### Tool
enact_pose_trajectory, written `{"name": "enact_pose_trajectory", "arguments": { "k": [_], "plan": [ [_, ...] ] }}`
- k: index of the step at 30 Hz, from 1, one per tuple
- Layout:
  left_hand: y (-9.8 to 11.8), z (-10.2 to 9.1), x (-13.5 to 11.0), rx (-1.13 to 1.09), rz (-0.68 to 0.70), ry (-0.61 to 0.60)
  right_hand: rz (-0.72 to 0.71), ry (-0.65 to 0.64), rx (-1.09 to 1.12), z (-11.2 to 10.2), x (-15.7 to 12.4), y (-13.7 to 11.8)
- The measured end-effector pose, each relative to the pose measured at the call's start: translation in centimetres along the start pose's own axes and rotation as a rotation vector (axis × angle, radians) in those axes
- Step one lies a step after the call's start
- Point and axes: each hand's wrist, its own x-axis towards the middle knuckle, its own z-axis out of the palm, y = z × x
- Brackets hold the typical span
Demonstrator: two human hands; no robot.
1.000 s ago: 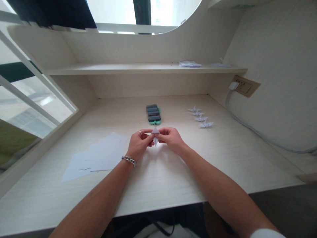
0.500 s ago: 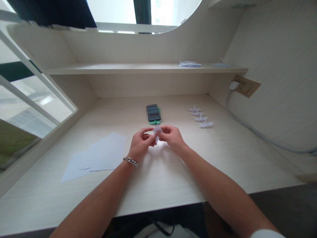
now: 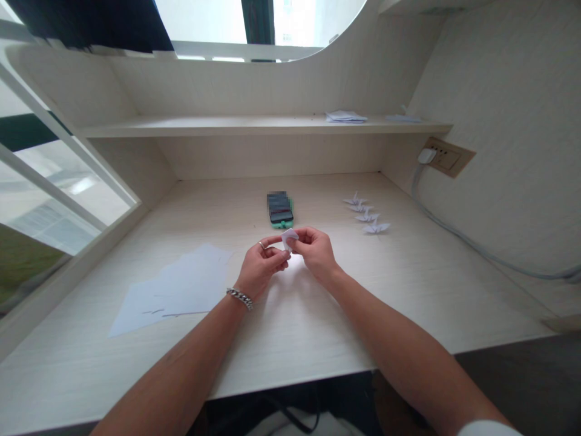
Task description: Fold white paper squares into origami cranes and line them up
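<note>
A small folded white paper (image 3: 288, 237) is held up over the middle of the desk. My right hand (image 3: 314, 248) pinches its right side between thumb and fingers. On the other side, my left hand (image 3: 263, 260), with a ring and a chain bracelet, is closed at the paper's lower left. Its index finger reaches the paper's left edge, and the thumb presses toward the curled fingers. The fingers partly hide the lower end of the paper. Several folded paper cranes (image 3: 376, 227) stand in a row to the right, beyond my right hand.
Just beyond my hands lies a dark phone-like device (image 3: 280, 209) with a green edge. Flat white paper sheets (image 3: 181, 284) lie at left. Folded papers (image 3: 345, 117) rest on the shelf (image 3: 204, 129). A grey cable (image 3: 476, 247) runs from the wall socket (image 3: 449, 158) along the right side.
The folded paper has turned slightly in my fingers, and its lower tip shows less. My left thumb and fingers have shifted a little. The view has moved slightly.
</note>
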Motion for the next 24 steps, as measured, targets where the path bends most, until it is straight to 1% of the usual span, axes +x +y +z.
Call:
{"name": "enact_pose_trajectory", "arguments": {
  "k": [3, 5, 9, 14, 16, 19, 24],
  "plan": [
    [0.24, 0.15, -0.21, -0.061, -0.036, -0.027, -0.02, 0.028, -0.026, -0.05, 0.05, -0.15],
    [0.39, 0.2, -0.35, -0.052, -0.049, -0.045, -0.031, 0.053, -0.04, -0.17, 0.17, -0.26],
    [0.34, 0.23, -0.42, 0.021, -0.056, -0.051, -0.016, 0.068, -0.032, -0.52, 0.42, -0.37],
    [-0.19, 0.1, -0.07, 0.165, -0.048, -0.054, -0.009, 0.004, -0.035, -0.31, 0.19, -0.17],
    [-0.3, -0.05, 0.08, 0.241, -0.025, -0.083, -0.016, -0.004, -0.026, -0.12, 0.04, -0.1],
    [-0.17, -0.3, 0.15, 0.294, -0.013, -0.135, 0.009, 0.007, -0.014, -0.02, -0.02, -0.15],
    [0.26, -0.55, -0.13, 0.32, -0.08, -0.186, 0.056, 0.054, -0.001, -0.35, 0.31, -0.6]
  ]
}}
